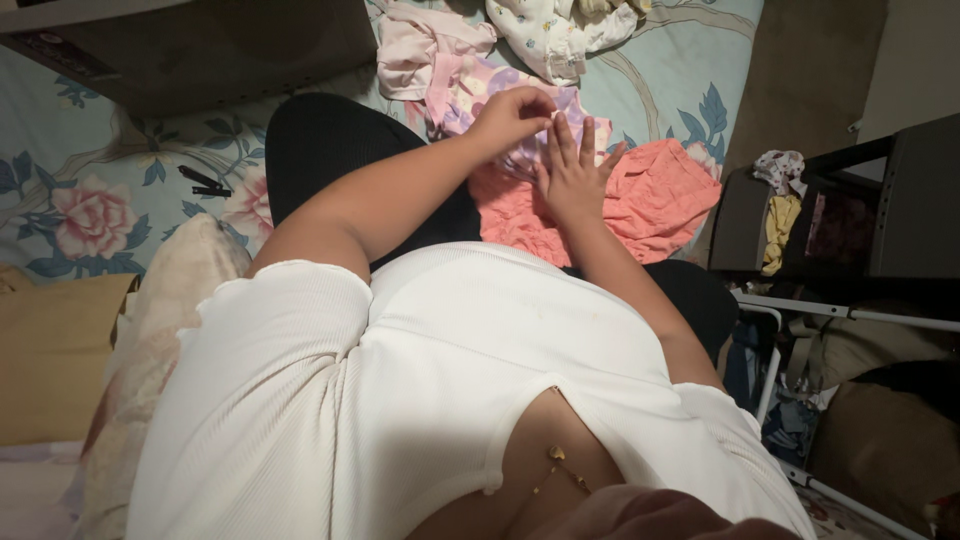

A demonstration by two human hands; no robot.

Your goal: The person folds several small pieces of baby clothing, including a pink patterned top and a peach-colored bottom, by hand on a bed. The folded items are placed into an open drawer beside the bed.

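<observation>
Purple patterned garment (520, 125) is laid on the floral bedsheet (90, 170), partly over a coral cloth (655, 195), just in front of the black-clad knee (330, 150). Its top edge is pinched by the left hand (510, 112), fingers curled tight on the fabric. It's pressed flat by the right hand (575, 175), fingers straight & slightly spread. Pink clothes (425, 50) & a white printed piece (560, 30) are piled just beyond.

Scanned bed, floor and shelving for packages, labels, signs, screens. One possible find: small label (45, 42) with red marks on dark flat panel (200, 50), top left, over floral bedsheet (90, 170). Too blurred to confirm. Nothing else found.
</observation>
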